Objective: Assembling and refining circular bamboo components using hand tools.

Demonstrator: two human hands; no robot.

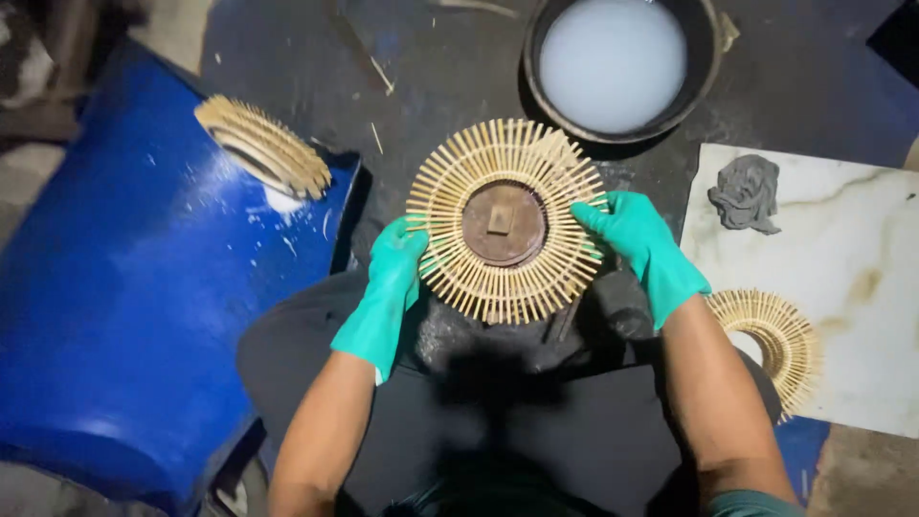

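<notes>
Here, both green-gloved hands grip a round ring of radiating bamboo sticks (504,221) by its edges, above the person's lap. The left hand (393,273) pinches the lower left rim; the right hand (635,237) clasps the right rim, fingers curled on the sticks. A brown disc (504,223) fills its centre. A basin of milky liquid (613,63) stands just beyond.

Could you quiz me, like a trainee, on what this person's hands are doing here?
1. True or false: both hands, left hand and right hand, wear green gloves.
2. What do they grip? A) round stick disc B) a hammer C) a cup
3. Which holds milky liquid: the black bowl or the blue drum?

Key: 1 true; 2 A; 3 the black bowl.
</notes>
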